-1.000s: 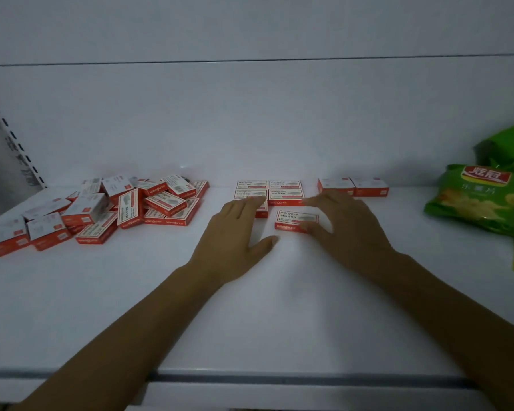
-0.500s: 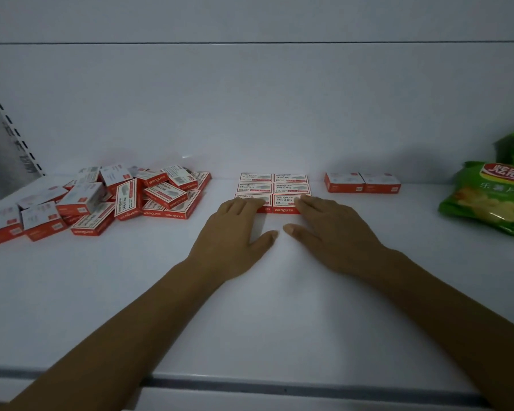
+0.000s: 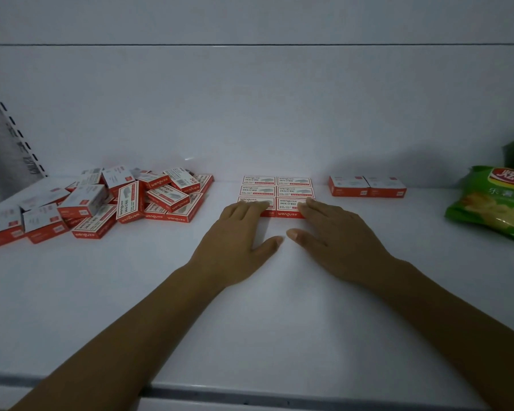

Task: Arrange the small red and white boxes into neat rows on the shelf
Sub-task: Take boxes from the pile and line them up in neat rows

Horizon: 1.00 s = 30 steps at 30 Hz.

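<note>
Several small red and white boxes lie in a tidy block [image 3: 276,192], two wide and three deep, at the middle back of the white shelf [image 3: 250,321]. My left hand [image 3: 238,238] lies flat with straight fingers touching the front-left box of that block. My right hand [image 3: 333,232] lies flat too, fingertips on the front-right box [image 3: 288,207]. A loose jumbled pile of the same boxes [image 3: 101,200] sits at the left. Two more boxes [image 3: 367,186] stand side by side to the right of the block.
Green snack bags [image 3: 493,203] lie at the right end of the shelf. A grey perforated upright [image 3: 9,137] stands at the far left. The shelf's back wall is right behind the boxes, and its front lip [image 3: 250,393] runs along the bottom.
The right hand slid a loose box back into the block as its front-right piece. Both hands now rest flat against the block's front row.
</note>
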{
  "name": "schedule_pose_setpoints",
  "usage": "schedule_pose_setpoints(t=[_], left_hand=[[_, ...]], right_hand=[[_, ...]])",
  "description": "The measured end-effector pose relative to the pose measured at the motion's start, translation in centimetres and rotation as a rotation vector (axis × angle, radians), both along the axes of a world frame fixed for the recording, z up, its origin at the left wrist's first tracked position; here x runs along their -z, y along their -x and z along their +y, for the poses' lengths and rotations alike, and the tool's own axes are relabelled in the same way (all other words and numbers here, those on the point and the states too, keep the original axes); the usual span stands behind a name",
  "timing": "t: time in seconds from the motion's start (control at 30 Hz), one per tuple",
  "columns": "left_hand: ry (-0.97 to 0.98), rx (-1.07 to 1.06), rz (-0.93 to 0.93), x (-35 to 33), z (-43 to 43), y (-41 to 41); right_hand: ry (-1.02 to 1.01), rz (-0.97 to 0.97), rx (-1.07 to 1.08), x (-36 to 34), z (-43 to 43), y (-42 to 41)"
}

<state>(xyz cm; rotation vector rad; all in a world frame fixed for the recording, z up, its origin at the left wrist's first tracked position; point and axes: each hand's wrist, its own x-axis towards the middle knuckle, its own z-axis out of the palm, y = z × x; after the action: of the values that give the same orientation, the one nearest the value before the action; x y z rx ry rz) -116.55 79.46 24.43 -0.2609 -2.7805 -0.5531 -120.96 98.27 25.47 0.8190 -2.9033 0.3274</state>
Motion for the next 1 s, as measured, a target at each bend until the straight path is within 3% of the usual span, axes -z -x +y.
schedule_pose_setpoints(t=[0.83,1.0], left_hand=[[0.054,-0.035,0.008,-0.4,0.1,0.1],[0.112,-0.029,0.087,-2.2,-0.7,-0.8]], right_hand=[[-0.016,-0.031,-0.021,-1.8,-0.3,0.3],[0.028,0.218,-0.07,-3.4,-1.9,0.0]])
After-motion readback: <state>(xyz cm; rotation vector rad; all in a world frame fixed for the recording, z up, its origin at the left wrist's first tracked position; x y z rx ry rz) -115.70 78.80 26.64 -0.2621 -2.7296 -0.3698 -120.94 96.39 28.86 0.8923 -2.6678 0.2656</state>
